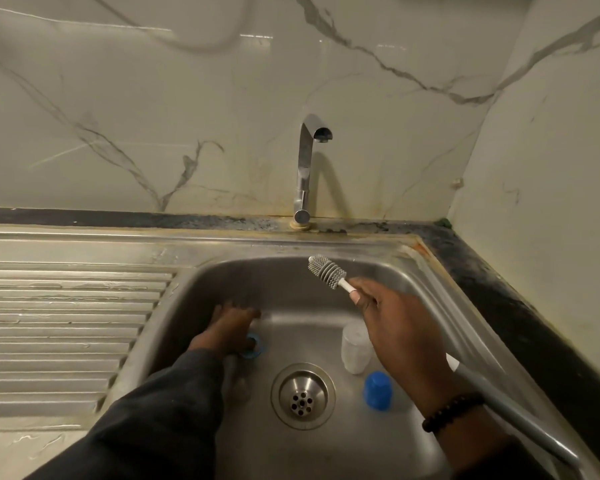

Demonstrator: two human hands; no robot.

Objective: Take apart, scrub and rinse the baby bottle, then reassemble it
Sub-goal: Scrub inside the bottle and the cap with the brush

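The right hand (392, 323) grips the grey-bristled bottle brush (327, 271), head pointing far-left. The left hand (227, 329) reaches down on the blue-collared clear baby bottle (245, 358) (its finger state is unclear) lying near-to-far on the steel sink (326, 445) floor, left of the brush.

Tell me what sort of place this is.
Likely a home kitchen: a steel sink with ribbed drainboard, a tap on a dark counter, marble-look wall tiles.
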